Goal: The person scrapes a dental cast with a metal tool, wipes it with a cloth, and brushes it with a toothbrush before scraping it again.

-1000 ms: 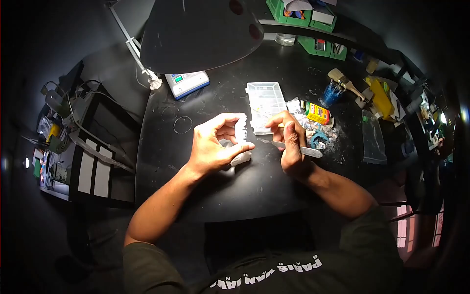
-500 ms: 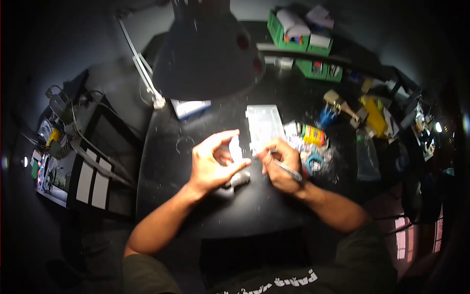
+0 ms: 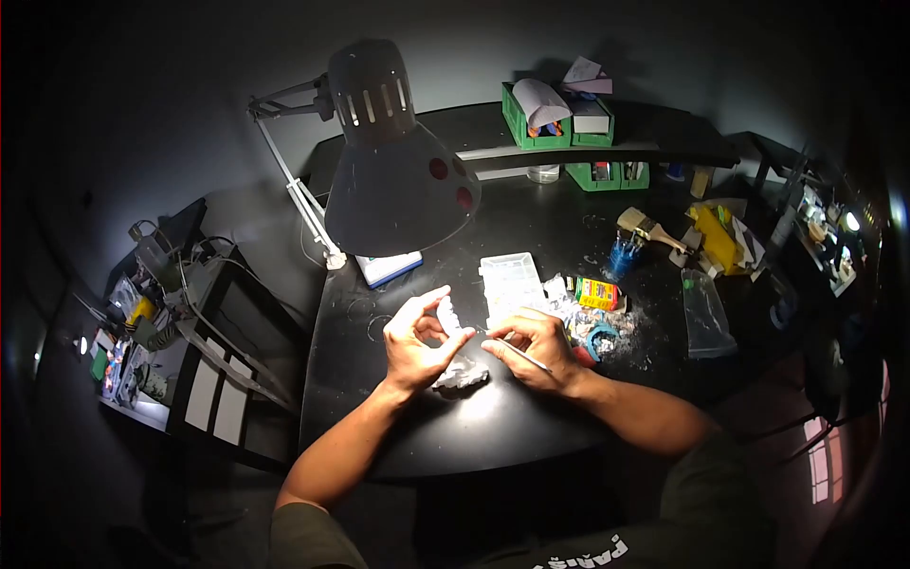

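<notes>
A small white piece with a bumpy edge [image 3: 448, 317] is pinched upright between the thumb and fingers of my left hand [image 3: 414, 343]. My right hand [image 3: 534, 349] grips a slim pen-like tool [image 3: 518, 355], its tip directed toward the white piece and close beside it. Under my left hand, a whitish-grey irregular lump [image 3: 462, 376] lies on the black table, lit by the lamp. A clear plastic case [image 3: 510, 277] lies just beyond my right hand, which overlaps its near end.
A large desk lamp [image 3: 398, 194] hangs over the table's back left, above a blue-and-white flat object [image 3: 391, 269]. To the right are a yellow-red packet [image 3: 597, 293], a teal ring [image 3: 602, 339], white debris and a brush [image 3: 654, 229]. Green bins [image 3: 540, 133] stand behind.
The whole view has shifted, so the lamp and table sit lower and more of the lamp shows. My right hand has turned slightly with the tool; my left hand keeps hold of the white piece.
</notes>
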Available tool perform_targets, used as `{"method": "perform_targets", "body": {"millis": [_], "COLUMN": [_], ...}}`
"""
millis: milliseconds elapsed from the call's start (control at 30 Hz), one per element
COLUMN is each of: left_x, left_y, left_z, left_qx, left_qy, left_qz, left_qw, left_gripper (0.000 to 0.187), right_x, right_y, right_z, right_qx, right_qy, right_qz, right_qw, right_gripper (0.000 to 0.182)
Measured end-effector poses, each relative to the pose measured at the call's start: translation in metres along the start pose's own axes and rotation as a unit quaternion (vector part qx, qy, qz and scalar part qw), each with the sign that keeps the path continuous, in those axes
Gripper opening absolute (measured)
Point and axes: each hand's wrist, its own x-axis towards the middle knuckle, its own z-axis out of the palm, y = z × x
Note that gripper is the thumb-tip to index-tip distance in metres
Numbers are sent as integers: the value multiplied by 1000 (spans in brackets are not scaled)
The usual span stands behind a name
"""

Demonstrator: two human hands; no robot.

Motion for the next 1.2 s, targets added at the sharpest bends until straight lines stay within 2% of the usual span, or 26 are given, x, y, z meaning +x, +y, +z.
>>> {"method": "perform_targets", "body": {"millis": [133,233,267,367,500,633,700,933,1033,1133,1200], "left_x": [2,3,3,4,0,2,0,1,-1,1,7], "left_y": [-7,-7,-3,-4,-2,-5,-7,-14,-17,-14,-11], "left_z": [-4,-8,-6,-4,-3,2,-1,-1,-3,2,-3], "left_qx": [-10,68,43,87,93,85,103,113,91,86,104], "left_qy": [-22,-32,-27,-22,-3,5,6,9,7,16,7], "left_qz": [17,77,85,145,118,117,104,94,38,94,135], "left_qw": [1000,994,995,985,989,989,989,989,995,992,985], "left_gripper": [71,70,70,69,69,68,68,66,68,65,64], "right_x": [0,0,0,0,-2,1,-1,2,0,3,4], "right_y": [7,14,11,15,18,15,20,22,18,22,23], "right_z": [1,3,0,3,6,3,9,3,5,3,3], "right_qx": [1,-7,-9,-15,35,-3,30,5,35,-32,-38], "right_qy": [1,5,-1,4,0,3,27,19,33,14,15], "right_qz": [-6,-22,-11,-18,-6,-44,-23,-43,-27,-78,-69], "right_qw": [1000,1000,1000,1000,999,999,999,999,998,996,997], "right_gripper": [15,14,16,15,10,9,9,4,7,10,10]}}
